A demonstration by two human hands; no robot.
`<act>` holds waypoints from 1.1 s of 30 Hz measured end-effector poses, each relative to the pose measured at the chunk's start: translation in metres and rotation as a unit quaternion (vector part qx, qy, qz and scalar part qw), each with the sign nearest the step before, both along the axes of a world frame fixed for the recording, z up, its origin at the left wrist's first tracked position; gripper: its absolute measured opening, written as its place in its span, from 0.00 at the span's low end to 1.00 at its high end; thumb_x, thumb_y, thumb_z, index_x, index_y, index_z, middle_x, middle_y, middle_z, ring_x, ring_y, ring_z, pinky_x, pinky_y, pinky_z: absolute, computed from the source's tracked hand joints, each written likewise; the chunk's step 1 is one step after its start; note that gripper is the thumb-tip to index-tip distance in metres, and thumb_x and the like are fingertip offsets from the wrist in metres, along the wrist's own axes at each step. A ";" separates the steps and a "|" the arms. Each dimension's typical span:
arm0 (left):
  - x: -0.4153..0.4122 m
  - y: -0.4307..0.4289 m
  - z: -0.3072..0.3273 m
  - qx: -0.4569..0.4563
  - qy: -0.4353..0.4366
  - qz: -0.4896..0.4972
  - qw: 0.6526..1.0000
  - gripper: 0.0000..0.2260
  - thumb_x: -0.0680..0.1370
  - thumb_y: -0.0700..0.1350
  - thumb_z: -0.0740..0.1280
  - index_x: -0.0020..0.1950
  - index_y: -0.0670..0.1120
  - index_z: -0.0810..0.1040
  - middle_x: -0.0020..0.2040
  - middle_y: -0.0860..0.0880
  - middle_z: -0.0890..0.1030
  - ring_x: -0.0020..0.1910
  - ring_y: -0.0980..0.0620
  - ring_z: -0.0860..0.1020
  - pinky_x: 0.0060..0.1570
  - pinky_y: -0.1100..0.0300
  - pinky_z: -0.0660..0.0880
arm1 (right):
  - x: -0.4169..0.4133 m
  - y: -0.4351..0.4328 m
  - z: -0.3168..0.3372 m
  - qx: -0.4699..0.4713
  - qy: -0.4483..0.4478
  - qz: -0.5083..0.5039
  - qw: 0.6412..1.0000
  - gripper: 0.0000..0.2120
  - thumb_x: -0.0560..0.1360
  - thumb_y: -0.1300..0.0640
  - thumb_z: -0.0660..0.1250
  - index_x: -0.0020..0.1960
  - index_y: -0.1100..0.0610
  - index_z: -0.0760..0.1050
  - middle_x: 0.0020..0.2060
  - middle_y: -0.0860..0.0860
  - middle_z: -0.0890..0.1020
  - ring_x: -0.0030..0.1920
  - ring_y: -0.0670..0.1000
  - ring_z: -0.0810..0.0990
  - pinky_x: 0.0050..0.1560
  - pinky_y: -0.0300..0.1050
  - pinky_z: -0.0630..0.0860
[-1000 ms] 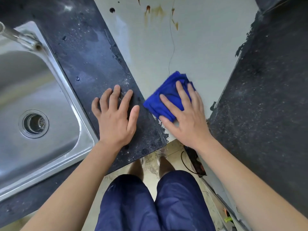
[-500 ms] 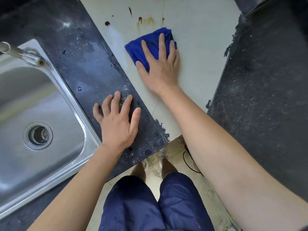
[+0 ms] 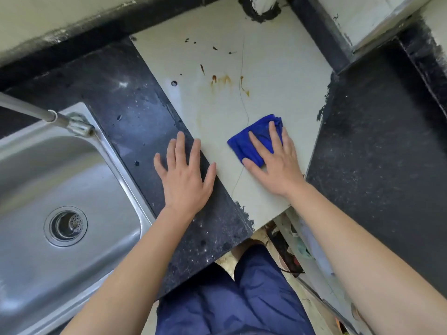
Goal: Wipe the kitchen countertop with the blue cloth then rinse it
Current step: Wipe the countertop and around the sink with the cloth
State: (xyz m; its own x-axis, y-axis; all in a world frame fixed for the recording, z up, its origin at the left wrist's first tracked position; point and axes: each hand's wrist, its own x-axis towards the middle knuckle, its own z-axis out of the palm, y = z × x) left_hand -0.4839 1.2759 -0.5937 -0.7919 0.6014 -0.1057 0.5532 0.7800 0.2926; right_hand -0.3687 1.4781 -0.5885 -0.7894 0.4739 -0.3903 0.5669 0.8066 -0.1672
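Observation:
The blue cloth (image 3: 251,139) lies bunched on the pale middle section of the countertop (image 3: 217,117). My right hand (image 3: 275,163) presses flat on it, fingers straight and spread over the cloth. My left hand (image 3: 185,175) rests flat with spread fingers on the dark speckled countertop strip (image 3: 135,110) beside the sink, holding nothing. Brown stains (image 3: 222,81) mark the pale surface farther back.
A steel sink (image 3: 31,180) with a drain (image 3: 65,226) fills the left, and a faucet spout (image 3: 60,119) reaches over its back corner. Another dark counter section (image 3: 377,165) lies to the right. A pipe hole (image 3: 261,8) sits at the back wall. My legs stand below the counter edge.
My right hand has drawn the cloth back from the stains at the far side toward the near right of the pale surface. My left hand has stayed flat on the dark strip.

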 end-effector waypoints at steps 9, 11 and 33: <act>-0.040 0.037 -0.018 -0.015 0.042 0.009 0.999 0.26 0.80 0.59 0.59 0.74 0.46 0.69 0.78 0.41 0.63 0.76 0.39 0.60 0.70 0.35 0.56 | -0.151 0.098 -0.008 0.021 0.000 -0.015 1.000 0.34 0.78 0.29 0.47 0.80 0.38 0.42 0.80 0.56 0.36 0.79 0.63 0.36 0.78 0.60 0.39; -0.039 0.040 -0.020 -0.022 0.055 0.012 0.998 0.26 0.81 0.59 0.59 0.73 0.45 0.69 0.77 0.41 0.64 0.76 0.39 0.61 0.70 0.35 0.56 | -0.189 0.117 -0.010 0.030 0.010 -0.006 0.999 0.35 0.78 0.29 0.46 0.80 0.39 0.43 0.80 0.57 0.38 0.79 0.65 0.38 0.77 0.60 0.39; -0.044 0.033 -0.003 -0.030 0.064 0.058 0.996 0.26 0.78 0.63 0.61 0.70 0.48 0.71 0.75 0.42 0.65 0.74 0.41 0.63 0.69 0.38 0.57 | -0.088 0.056 -0.024 0.025 0.098 0.168 0.981 0.32 0.79 0.35 0.54 0.80 0.43 0.55 0.80 0.60 0.47 0.79 0.67 0.44 0.78 0.62 0.43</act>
